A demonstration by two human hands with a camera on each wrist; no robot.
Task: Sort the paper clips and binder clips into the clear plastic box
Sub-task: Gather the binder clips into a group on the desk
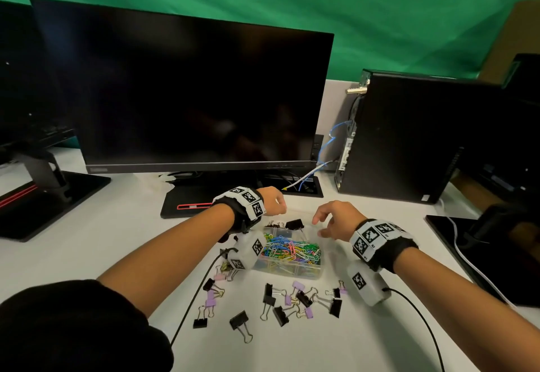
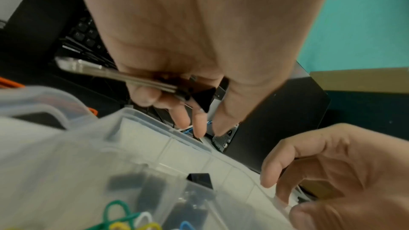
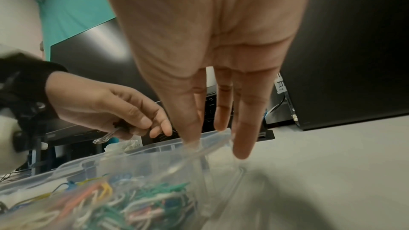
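Paper clips (image 1: pixel 289 250) boxed in clear plastic box (image 1: pixel 317 273); most binder clips (image 1: pixel 292 301) loose at desk's near edge. Left hand (image 2: pixel 194 50) pinching black binder clip (image 2: pixel 202 98), right hand (image 3: pixel 212 55) spread.

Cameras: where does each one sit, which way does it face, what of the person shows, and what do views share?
Head: sits above, faces forward and down at the desk; shows both forearms, left hand, right hand, clear plastic box.
Left wrist: looks along the palm to fingers gripping a black binder clip over the box; right hand too.
Right wrist: looks along straight fingers at the box rim.
Shared: all three show the box; each wrist view shows the other hand.
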